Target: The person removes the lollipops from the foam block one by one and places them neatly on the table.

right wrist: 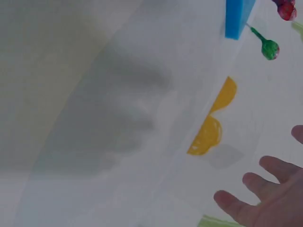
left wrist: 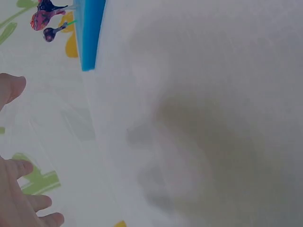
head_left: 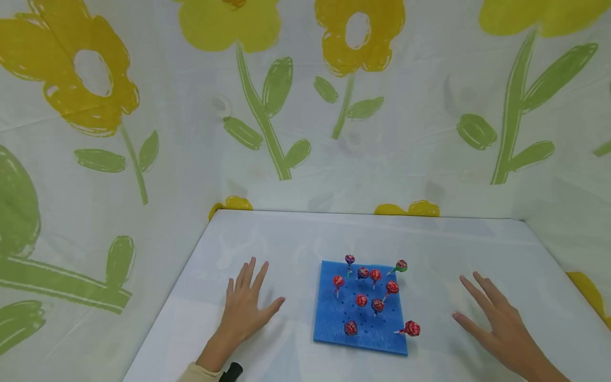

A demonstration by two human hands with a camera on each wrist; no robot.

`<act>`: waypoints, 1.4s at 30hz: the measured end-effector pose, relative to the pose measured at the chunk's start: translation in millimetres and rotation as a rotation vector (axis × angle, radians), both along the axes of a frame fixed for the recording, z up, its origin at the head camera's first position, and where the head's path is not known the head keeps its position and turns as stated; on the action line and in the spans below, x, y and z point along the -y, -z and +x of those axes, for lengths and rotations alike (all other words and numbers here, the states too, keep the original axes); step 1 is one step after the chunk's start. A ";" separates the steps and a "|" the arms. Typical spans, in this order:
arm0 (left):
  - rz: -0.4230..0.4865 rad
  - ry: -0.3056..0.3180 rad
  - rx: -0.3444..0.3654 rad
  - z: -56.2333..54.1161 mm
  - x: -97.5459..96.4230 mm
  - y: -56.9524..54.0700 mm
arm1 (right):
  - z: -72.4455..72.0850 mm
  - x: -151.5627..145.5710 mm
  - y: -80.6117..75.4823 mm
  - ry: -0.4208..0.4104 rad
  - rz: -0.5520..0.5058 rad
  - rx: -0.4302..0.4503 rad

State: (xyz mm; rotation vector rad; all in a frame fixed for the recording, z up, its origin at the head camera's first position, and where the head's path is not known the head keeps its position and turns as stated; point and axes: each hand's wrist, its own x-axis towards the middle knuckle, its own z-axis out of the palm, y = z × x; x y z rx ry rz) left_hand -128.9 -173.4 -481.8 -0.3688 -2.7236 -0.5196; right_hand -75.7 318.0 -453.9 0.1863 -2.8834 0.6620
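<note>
A blue foam board (head_left: 329, 318) dotted with small holes lies on the table, and several wrapped lollipops stand in it by their sticks. One red lollipop (head_left: 412, 328) leans out over the right front edge, and a green-stemmed lollipop (right wrist: 270, 48) tilts out at the far right corner. Left of the board my left hand (head_left: 244, 307) is held with fingers spread, holding nothing. On the other side my right hand (head_left: 501, 329) also has its fingers extended and holds nothing. Both hands are apart from the board.
The white table (head_left: 267, 233) has a straight far edge, with a flower-printed cloth (head_left: 410, 159) hanging behind it and at both sides. A black band or device (head_left: 232, 372) sits at the left wrist, by a beige sleeve (head_left: 198, 373).
</note>
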 end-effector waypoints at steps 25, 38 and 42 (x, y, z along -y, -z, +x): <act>0.249 0.088 0.155 8.6 -61.4 10.1 | 16.9 75.4 5.7 0.016 -0.389 0.201; 0.473 0.177 0.303 9.7 -86.9 19.7 | 20.2 93.0 19.0 0.046 -0.550 0.244; 0.529 0.184 0.342 8.6 -94.0 23.4 | 19.3 98.8 19.7 0.060 -0.591 0.256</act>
